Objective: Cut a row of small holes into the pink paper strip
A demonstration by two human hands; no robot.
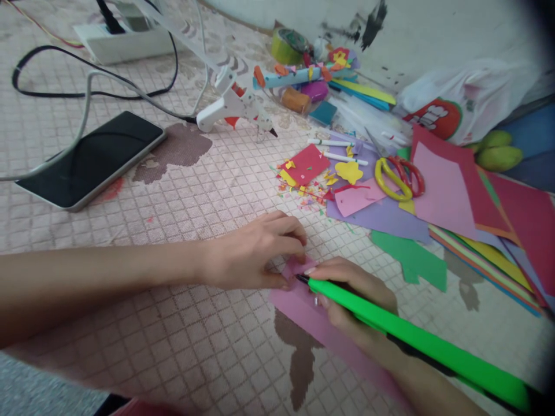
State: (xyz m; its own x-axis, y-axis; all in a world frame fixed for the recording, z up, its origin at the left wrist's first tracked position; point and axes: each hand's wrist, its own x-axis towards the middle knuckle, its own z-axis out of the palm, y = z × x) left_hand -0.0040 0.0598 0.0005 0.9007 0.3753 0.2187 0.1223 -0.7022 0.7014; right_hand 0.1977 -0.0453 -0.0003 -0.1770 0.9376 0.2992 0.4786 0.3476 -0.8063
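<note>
A long bright green pen with a dark tip is held in my right hand, its tip pointing left onto pink paper. The pink paper lies on the patterned tablecloth, partly beneath my right hand. My left hand rests at the paper's upper left end, fingers bent and thumb apart from them, the fingertips touching the paper's edge. Whether it pinches a piece is too small to tell. The pen tip is beside my left thumb.
Yellow and red scissors, coloured paper sheets, a green scrap and small cuttings lie at right. Behind are a white glue gun and a plastic bag. A phone and power strip are left.
</note>
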